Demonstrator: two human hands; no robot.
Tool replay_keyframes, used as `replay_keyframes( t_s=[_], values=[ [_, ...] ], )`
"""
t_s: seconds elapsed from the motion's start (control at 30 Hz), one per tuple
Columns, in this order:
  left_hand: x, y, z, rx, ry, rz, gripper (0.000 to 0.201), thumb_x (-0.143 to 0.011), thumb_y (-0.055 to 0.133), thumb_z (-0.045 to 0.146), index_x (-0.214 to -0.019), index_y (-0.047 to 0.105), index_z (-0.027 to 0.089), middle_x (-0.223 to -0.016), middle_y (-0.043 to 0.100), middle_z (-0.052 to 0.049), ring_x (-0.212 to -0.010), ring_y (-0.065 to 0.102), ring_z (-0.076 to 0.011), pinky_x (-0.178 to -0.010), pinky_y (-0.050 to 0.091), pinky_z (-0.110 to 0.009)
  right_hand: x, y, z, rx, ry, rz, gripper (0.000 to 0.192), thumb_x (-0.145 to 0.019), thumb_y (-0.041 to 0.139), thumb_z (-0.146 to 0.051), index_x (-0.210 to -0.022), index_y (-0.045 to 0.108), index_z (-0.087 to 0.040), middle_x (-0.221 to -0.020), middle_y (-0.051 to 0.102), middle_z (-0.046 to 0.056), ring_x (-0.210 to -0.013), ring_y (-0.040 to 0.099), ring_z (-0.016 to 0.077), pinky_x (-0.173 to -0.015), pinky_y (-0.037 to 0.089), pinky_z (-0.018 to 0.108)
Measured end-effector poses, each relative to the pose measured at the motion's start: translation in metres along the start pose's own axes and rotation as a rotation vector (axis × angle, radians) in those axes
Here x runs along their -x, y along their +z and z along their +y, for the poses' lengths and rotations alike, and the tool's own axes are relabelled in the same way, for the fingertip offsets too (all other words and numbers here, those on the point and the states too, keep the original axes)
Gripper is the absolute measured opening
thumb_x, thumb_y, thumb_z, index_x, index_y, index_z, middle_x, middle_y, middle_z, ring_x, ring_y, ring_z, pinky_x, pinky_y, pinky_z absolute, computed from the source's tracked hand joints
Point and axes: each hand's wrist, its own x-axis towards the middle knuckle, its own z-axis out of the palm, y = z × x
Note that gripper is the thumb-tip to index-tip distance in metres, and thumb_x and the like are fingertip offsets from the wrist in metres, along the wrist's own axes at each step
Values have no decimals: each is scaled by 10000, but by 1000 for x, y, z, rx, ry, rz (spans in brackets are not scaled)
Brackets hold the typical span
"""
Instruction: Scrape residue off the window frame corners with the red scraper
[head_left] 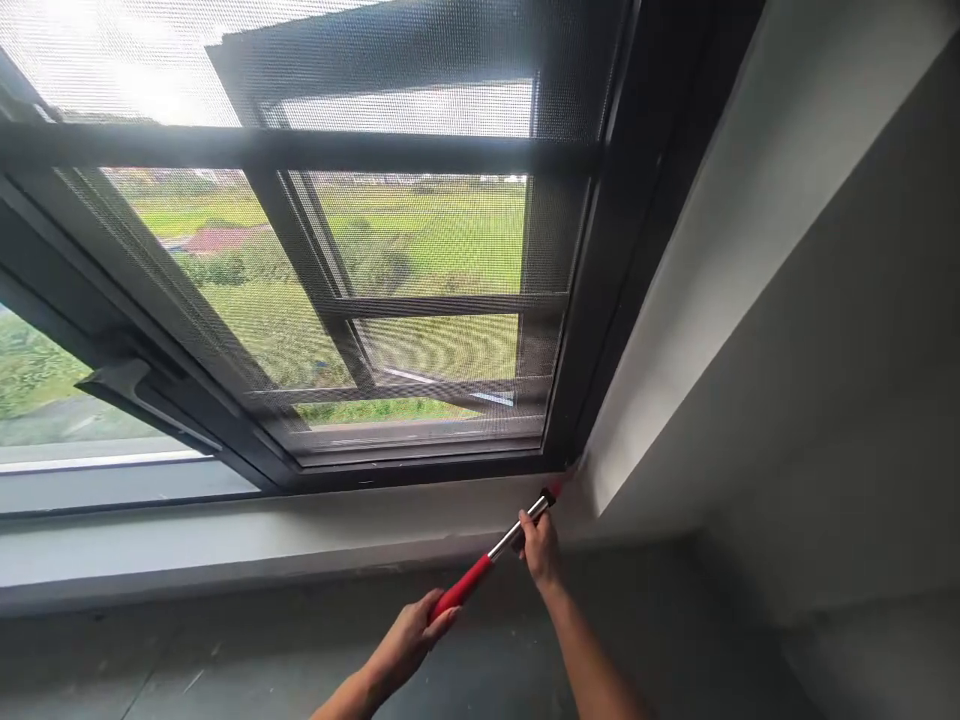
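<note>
A long tool (511,540) with a red grip and a shiny metal shaft slants up to the right. Its far end carries a black collar and a small reddish tip, whose exact kind I cannot make out. My left hand (409,635) is closed round the lower part of the red grip. Farther up, my right hand (540,548) grips the metal shaft just below the collar. The tip is at the lower right corner of the dark window frame (450,466), by the white sill (420,508); whether it touches is unclear.
An insect screen (420,240) fills the window, with an opened sash visible beyond it. At the left is a window handle (142,395). A white reveal (675,330) and a shaded wall (840,420) rise at the right. Grey floor (247,640) lies below the sill.
</note>
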Motion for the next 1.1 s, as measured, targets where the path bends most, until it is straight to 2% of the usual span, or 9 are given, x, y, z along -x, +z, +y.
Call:
replay_keyframes(
  t_s=[0.17, 0.37, 0.6, 0.8, 1.03, 1.1],
  values=[
    [-6, 2, 3, -21, -25, 29, 483, -779, 352, 656, -791, 485, 192, -619, 414, 45, -569, 396, -112, -546, 287, -221, -9, -3, -4, -12, 56, -66, 262, -698, 491, -467, -700, 418, -215, -504, 491, -51, -344, 499, 147, -299, 333, 244],
    [-14, 1, -1, -27, -32, 7, 497, -771, 355, 665, -790, 493, 187, -615, 430, 44, -555, 388, -108, -534, 275, -224, -16, -4, -4, 23, 91, -75, 234, -709, 474, -438, -675, 402, -219, -438, 477, -69, -298, 464, 128, -302, 329, 233],
    [-14, 13, 1, -1, -36, -24, 525, -755, 317, 696, -783, 457, 191, -604, 386, 49, -550, 382, -109, -513, 267, -222, -20, -12, -5, 85, 144, -104, 224, -679, 504, -419, -631, 439, -210, -321, 434, -67, -255, 389, 105, -296, 261, 202],
    [-19, 4, 0, -1, -24, -32, 488, -761, 344, 677, -745, 432, 197, -603, 378, 52, -550, 359, -102, -515, 249, -222, -26, -12, -2, 102, 191, -138, 246, -675, 504, -441, -618, 439, -211, -319, 451, -53, -258, 388, 103, -291, 242, 191],
    [-15, 13, 2, 26, -8, -11, 433, -781, 369, 613, -742, 446, 189, -600, 397, 44, -551, 341, -98, -521, 234, -232, -21, -16, -11, 135, 186, -159, 264, -695, 513, -438, -596, 430, -208, -340, 460, -45, -255, 352, 84, -285, 223, 191],
    [-8, 15, -1, 56, -17, -8, 418, -739, 455, 605, -762, 457, 187, -596, 396, 51, -549, 329, -91, -519, 237, -227, -12, -15, -11, 133, 175, -154, 276, -706, 513, -459, -624, 436, -207, -369, 465, -52, -275, 368, 88, -290, 234, 197]
  ],
)
